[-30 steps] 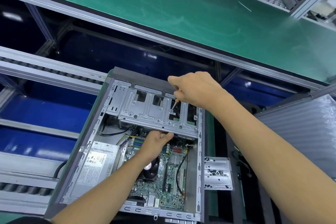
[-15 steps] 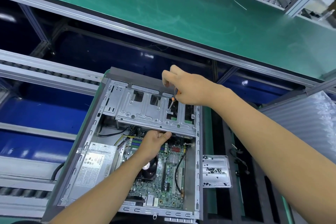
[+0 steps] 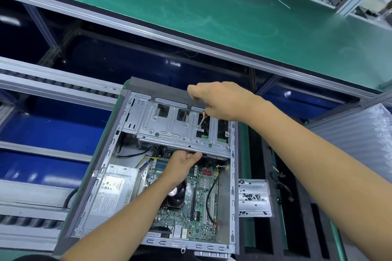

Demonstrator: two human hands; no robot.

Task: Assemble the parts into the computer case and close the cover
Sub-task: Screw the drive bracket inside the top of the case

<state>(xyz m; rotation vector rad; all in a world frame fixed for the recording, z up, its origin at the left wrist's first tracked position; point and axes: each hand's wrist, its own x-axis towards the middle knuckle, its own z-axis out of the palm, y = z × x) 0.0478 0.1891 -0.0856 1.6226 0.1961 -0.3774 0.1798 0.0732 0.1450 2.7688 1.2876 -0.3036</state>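
Observation:
An open grey computer case (image 3: 99, 178) lies flat with its cover off. Inside are a green motherboard (image 3: 201, 214), a silver power supply (image 3: 112, 193) and a metal drive cage (image 3: 169, 127) at the far end. My right hand (image 3: 222, 99) grips a small orange-handled screwdriver (image 3: 201, 119); its tip touches a screw on the cage top. My left hand (image 3: 182, 163) holds the near edge of the cage from below, thumb along the rim.
A small metal tray (image 3: 254, 197) with several dark screws sits just right of the case. Black foam trays (image 3: 297, 207) lie further right, beside bubble-wrapped stock (image 3: 360, 140). A green conveyor belt (image 3: 191, 2) runs across the back; roller rails (image 3: 42, 85) run at the left.
My right hand has shifted slightly left over the cage with the screwdriver staying on the screw. The left hand keeps its hold on the cage edge.

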